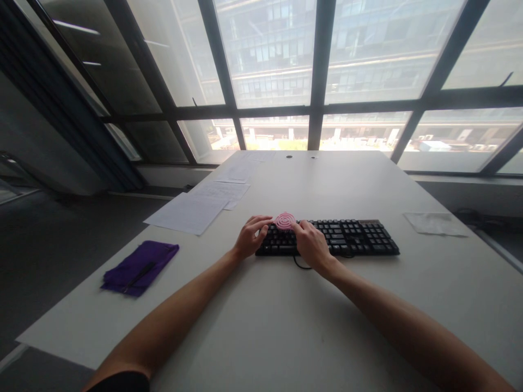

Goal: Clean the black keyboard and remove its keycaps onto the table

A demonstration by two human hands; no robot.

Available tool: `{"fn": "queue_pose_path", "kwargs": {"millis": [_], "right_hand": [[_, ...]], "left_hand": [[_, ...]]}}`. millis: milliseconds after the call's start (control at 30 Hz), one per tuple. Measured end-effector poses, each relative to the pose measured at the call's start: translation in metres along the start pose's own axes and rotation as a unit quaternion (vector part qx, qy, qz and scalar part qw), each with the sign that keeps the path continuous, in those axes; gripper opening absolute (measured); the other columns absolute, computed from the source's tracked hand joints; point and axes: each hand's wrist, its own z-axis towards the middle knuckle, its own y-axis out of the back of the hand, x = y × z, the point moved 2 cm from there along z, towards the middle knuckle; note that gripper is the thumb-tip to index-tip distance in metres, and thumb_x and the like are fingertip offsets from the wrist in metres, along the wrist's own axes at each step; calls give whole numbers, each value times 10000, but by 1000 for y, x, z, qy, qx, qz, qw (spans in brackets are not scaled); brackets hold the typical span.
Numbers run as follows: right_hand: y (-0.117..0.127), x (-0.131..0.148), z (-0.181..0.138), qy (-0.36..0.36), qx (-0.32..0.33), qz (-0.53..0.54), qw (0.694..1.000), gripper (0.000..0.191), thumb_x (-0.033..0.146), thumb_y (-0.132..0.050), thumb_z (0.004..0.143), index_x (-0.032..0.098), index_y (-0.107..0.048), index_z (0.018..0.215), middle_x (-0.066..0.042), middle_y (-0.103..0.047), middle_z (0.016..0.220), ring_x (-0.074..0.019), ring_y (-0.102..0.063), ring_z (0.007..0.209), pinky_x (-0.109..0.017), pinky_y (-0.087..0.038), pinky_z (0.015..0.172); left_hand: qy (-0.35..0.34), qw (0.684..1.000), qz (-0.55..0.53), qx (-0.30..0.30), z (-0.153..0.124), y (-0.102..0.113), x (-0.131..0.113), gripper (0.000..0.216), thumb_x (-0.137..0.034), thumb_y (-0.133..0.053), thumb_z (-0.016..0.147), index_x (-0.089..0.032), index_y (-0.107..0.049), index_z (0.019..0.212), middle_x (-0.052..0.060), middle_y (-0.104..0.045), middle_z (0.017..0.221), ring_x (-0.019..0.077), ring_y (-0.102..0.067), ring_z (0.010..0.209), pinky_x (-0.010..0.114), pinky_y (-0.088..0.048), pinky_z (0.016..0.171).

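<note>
A black keyboard (341, 235) lies across the middle of the white table, its cable showing at the near edge. Over its left end is a small pink round disc (285, 221) with a pattern of rings. My right hand (312, 244) is closed on the disc's right edge, with the thumb and forefinger at the rim and the other fingers curled. On the other side, my left hand (251, 235) has its fingers stretched out and the thumb apart. Its fingertips reach the disc's left edge; whether they press on it I cannot tell.
The white table (261, 337) runs toward the windows. On the left lie a folded purple cloth (153, 256) with a dark slim tool (139, 276) on it and several paper sheets (190, 209). A flat translucent bag (433, 224) lies at right.
</note>
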Motion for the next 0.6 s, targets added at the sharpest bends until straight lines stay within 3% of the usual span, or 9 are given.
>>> {"fn": "queue_pose_path", "kwargs": {"millis": [267, 467, 600], "right_hand": [[0, 5, -5, 61, 11, 33, 998, 365, 138, -389, 983, 237, -598, 1265, -94, -617, 1057, -198, -556, 941, -261, -413, 772], [0, -2, -4, 21, -18, 18, 999, 346, 157, -385, 985, 229, -625, 1223, -98, -629, 1009, -215, -542, 944, -283, -400, 815], [0, -1, -5, 33, -17, 26, 999, 314, 207, -380, 1006, 223, -620, 1208, -91, -627, 1011, -203, -554, 925, -271, -407, 784]], "left_hand": [[-12, 999, -25, 18, -2, -2, 2, 329, -304, -445, 999, -245, -681, 1222, 62, -660, 1293, 222, -586, 1231, 451, -454, 1077], [-27, 998, -23, 46, -5, -5, 2, 324, -305, -450, 1001, -244, -695, 1203, 64, -663, 1293, 224, -578, 1253, 447, -444, 1078], [-27, 998, -22, 44, -4, -5, 4, 322, -312, -451, 1001, -245, -695, 1201, 63, -668, 1284, 220, -586, 1242, 440, -447, 1074]]}}
